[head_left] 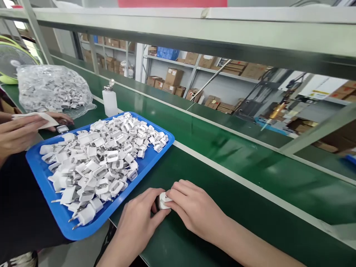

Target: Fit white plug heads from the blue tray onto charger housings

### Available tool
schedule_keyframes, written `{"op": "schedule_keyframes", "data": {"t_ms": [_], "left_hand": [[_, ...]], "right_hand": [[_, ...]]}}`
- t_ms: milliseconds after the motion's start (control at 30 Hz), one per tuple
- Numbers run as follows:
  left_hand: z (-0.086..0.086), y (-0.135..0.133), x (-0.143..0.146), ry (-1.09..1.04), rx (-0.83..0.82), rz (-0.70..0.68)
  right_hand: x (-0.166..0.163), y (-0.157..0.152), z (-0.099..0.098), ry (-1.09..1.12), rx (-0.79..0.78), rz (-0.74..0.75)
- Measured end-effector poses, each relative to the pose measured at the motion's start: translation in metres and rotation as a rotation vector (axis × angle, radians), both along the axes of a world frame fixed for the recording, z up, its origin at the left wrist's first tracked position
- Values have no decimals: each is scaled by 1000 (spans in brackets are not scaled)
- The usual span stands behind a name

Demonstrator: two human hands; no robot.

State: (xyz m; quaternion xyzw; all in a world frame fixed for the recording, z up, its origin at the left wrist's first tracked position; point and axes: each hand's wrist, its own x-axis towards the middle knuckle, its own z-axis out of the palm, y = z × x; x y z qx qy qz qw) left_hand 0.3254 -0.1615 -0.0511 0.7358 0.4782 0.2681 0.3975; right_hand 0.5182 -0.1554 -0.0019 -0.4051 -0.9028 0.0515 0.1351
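My left hand [139, 222] and right hand [194, 211] meet at the near edge of the green conveyor belt [222, 174], both curled shut around one white plug adapter [162, 201] — the fingertips of each pinch it from either side, so only a small patch of its white face shows between them. It sits low against the belt surface; I cannot tell whether it rests on it.

Just left of my left hand, the blue tray [41, 174] overhangs the belt's near edge, heaped with the same white adapters [102, 159], metal prongs sticking out at its near corner. Nothing lies between my hands and the tray.

Past the tray's far corner stands a white dispenser bottle [109, 100] with a metal top. Further left, a clear plastic bag [51, 89] bulging with more adapters.

At the left margin, a co-worker's hands [25, 129] hold a white cloth [39, 116] — one loose adapter [62, 129] lies just by their fingers, at the tray's far left edge. Behind them, a green fan [12, 59].
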Motion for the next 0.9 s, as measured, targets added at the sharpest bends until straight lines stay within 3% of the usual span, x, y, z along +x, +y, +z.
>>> {"op": "schedule_keyframes", "data": {"t_ms": [67, 233, 433, 700, 900], "left_hand": [[-1, 0, -2, 0, 0, -12], [0, 1, -8, -11, -32, -81], [-3, 3, -10, -37, -11, -102], [-15, 5, -7, -81, 29, -115], [-13, 7, -10, -111, 37, -135]], "right_hand": [[-1, -1, 4, 39, -76, -19], [-4, -3, 15, 237, -478, -196], [-9, -4, 0, 524, -689, -347], [-16, -4, -2, 542, -751, -439], [-18, 0, 3, 435, -653, -370]]}}
